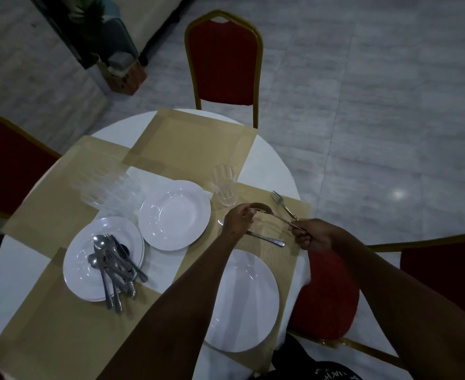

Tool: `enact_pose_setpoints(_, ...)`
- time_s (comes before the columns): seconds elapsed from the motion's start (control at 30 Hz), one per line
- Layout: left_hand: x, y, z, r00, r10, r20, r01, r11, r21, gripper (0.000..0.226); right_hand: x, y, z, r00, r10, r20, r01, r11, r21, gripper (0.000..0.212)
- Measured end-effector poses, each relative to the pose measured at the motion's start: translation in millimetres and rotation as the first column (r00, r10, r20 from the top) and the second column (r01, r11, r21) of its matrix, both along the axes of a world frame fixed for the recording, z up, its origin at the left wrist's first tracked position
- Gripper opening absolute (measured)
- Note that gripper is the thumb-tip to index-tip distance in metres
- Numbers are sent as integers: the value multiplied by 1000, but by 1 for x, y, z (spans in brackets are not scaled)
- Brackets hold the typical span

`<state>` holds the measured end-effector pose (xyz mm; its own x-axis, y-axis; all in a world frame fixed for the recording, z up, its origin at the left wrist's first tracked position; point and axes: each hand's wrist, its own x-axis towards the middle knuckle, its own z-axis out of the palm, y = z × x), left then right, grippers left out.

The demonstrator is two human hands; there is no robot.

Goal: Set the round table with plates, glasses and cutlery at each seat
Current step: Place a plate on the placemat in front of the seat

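2 hands (238, 218) (309, 235) | shiny metal spoon (264, 208) | woven mat (264, 229) | possibly pinched

— What can't you make out?
— My left forearm (187, 283) hides part of the near plate (250, 303), and my left hand (238, 219) covers the knife (265, 238) blade's middle.
— And the edges?
— The left chair (9, 165) and the counter (20, 270) are cut off; the stacked glasses (105, 187) blur together.
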<state>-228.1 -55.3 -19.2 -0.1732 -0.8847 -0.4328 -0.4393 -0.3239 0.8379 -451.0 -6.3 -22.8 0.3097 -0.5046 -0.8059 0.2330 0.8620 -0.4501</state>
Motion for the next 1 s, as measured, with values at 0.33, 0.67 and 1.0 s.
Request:
enact_pose_setpoints(0.33, -10, -19, -12, 952, 305, -21, -303, 951, 58, 15, -11, -14, -5, 618, 31, -786, -413, 863, -290, 28)
enact_pose_setpoints(0.67, -31, -39, -31, 913, 391, 117, -399, 915, 57, 22, -33, -11, -13, 468, -262, -844, -398, 791, -466, 34)
enact_pose_setpoints(1.0, -27, -47, -53, 902, 363, 233, -384, 922, 53, 23, -37, -12, -26, 538, -245, -807, -312, 831, -461, 13)
